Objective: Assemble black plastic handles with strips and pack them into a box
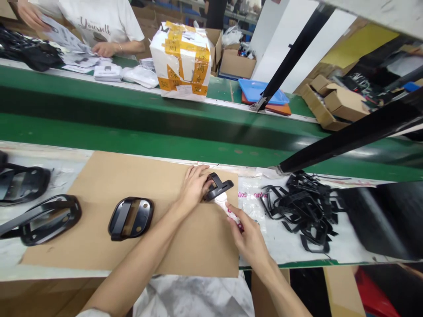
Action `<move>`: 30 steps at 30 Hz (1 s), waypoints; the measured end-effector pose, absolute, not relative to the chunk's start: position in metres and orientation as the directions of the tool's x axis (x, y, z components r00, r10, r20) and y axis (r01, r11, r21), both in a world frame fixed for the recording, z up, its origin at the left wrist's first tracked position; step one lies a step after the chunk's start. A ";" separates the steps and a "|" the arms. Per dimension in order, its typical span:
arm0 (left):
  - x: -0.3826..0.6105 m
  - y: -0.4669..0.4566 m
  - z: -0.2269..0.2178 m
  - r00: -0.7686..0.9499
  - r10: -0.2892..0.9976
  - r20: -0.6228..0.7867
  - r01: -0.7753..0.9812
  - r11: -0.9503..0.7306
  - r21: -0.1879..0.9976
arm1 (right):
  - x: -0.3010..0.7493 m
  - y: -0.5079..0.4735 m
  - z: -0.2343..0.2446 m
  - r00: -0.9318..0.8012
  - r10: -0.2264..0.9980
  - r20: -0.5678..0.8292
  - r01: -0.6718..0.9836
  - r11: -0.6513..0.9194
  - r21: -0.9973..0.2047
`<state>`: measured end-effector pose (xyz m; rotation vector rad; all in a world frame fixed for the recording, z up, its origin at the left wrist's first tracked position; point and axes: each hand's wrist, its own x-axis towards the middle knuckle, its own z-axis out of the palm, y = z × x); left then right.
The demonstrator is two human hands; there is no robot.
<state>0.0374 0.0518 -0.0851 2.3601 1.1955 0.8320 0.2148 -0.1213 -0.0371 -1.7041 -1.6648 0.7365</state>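
Note:
My left hand is closed on a small black plastic frame part, holding it tilted above the brown cardboard sheet. My right hand grips a white tool or cloth with a pink end whose tip touches that black part. A finished-looking black oval housing lies on the cardboard to the left of my forearm.
A heap of several black frame pieces lies on white plastic to the right. More black housings sit at the left. Beyond runs a green conveyor with a taped box, cartons and a blue tray. Another person handles papers far left.

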 end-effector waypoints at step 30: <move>0.029 0.040 -0.067 0.405 0.862 0.305 0.565 -0.498 0.658 | 0.250 -0.134 -0.038 0.151 0.979 -0.135 0.555 -0.197 -0.808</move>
